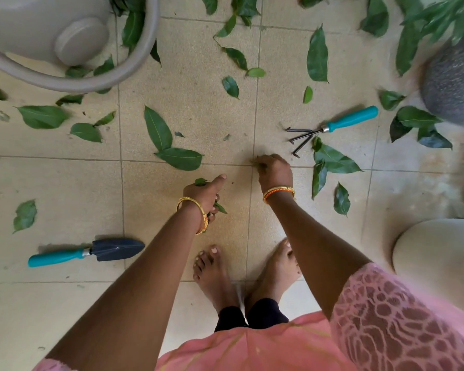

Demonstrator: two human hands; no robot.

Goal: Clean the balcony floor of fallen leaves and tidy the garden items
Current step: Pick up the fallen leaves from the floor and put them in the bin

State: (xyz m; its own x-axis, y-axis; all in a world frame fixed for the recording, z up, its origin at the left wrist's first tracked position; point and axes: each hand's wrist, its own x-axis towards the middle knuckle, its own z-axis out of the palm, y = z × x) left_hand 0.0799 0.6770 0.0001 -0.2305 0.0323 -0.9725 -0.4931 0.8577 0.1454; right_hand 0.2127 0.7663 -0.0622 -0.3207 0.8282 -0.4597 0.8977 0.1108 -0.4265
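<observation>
Right hand down at floor, fingers pinched on small leaf scrap at tile joint. Left hand curled round gathered leaves, thumb out. Scraps best passed into left bunch, then large leaf pair just beyond left hand taken. Hand rake beyond right hand: handle pointed up-right, tines toward hand.

My tiles look matt and grainy; leaves glossy; rake and trowel dark metal with smooth plastic handles.
</observation>
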